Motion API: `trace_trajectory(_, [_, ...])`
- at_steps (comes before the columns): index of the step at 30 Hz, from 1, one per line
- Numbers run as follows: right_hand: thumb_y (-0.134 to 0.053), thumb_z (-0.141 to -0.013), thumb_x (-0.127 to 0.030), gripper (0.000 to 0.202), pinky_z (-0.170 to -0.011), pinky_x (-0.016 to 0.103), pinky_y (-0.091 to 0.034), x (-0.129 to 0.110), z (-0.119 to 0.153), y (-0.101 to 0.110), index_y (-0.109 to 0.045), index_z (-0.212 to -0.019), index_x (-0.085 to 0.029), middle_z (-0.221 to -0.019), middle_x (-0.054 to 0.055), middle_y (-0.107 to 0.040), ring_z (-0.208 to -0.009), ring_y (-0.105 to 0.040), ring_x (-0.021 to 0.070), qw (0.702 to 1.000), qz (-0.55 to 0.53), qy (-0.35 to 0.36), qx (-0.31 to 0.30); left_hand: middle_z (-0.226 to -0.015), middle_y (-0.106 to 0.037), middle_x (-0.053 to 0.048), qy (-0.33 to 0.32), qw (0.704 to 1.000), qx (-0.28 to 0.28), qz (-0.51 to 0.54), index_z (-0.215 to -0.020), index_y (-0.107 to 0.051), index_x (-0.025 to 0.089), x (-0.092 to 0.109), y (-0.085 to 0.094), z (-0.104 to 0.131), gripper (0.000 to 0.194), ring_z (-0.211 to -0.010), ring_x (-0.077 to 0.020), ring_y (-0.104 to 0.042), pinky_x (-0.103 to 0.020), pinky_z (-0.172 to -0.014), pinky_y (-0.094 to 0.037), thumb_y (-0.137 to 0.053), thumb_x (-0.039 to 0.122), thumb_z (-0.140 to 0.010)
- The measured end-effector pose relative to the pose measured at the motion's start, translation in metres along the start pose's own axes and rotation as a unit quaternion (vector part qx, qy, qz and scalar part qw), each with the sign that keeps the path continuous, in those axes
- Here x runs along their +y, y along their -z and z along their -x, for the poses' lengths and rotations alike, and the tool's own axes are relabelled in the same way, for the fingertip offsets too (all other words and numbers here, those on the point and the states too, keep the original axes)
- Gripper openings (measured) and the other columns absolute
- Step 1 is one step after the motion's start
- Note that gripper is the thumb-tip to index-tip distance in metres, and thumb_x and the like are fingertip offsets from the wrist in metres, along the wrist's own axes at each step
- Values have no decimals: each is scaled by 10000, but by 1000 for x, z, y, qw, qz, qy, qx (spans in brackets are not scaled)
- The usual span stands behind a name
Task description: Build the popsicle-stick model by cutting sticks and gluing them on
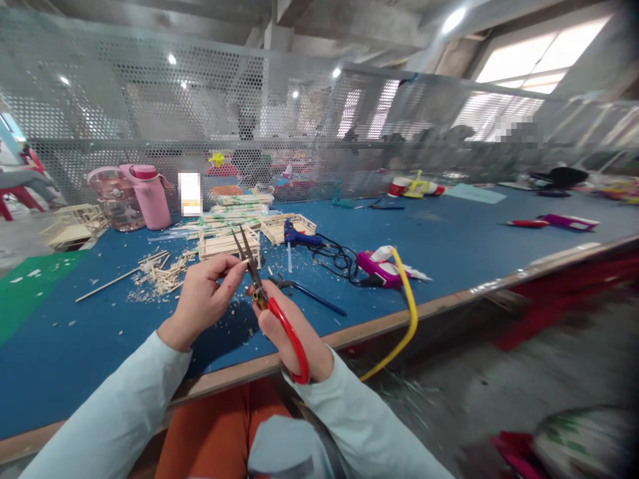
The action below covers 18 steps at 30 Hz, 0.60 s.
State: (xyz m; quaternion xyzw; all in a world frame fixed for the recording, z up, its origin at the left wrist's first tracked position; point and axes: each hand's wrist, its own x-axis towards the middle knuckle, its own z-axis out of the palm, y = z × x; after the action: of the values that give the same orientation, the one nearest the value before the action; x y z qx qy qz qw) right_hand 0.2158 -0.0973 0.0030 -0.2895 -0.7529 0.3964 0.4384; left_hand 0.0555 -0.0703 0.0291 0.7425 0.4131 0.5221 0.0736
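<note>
My left hand [207, 293] pinches a short, thin wooden stick [244, 262] between thumb and fingertips. Wrapped round a pair of scissors [255, 276] with a red handle is my right hand [305, 332]. The scissor blades point up and away, slightly apart, and the stick's end is close to them. Just beyond the blades stands a small frame of wooden sticks [214, 247]. A second stick frame [279, 229] lies behind it, with a blue glue gun [299, 236] against it. Pliers with blue handles [319, 299] rest right of my hands.
Short stick offcuts [167, 276] lie scattered at left. Farther back are bundled sticks [234, 209] and a pink bottle [152, 199]. A purple power strip [382, 269] has a yellow cable [410, 299] hanging over the table edge. A perforated metal screen [200, 120] borders the blue table.
</note>
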Motion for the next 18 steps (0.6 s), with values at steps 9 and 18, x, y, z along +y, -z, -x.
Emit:
trace_trajectory(9, [-325, -782, -734, 611, -527, 230, -333, -2, 0, 3, -451, -1011, -181, -720, -11, -398, -604, -347, 104, 1000, -12, -11, -24, -571, -565, 25, -31, 999, -8, -15, -700, -595, 160, 3, 3, -1, 227, -498, -74, -450, -187, -487, -348, -487, 277, -861])
trace_trajectory(18, [-295, -788, -737, 609, -539, 237, -350, 2, 3, 2, -436, -1016, -190, -755, 8, -423, -635, -382, 117, 999, -37, -17, -20, -590, -582, 9, -29, 999, -28, -11, -724, -612, 153, 2, 3, -1, 253, -526, -89, -479, -196, -509, -364, -472, 303, -872])
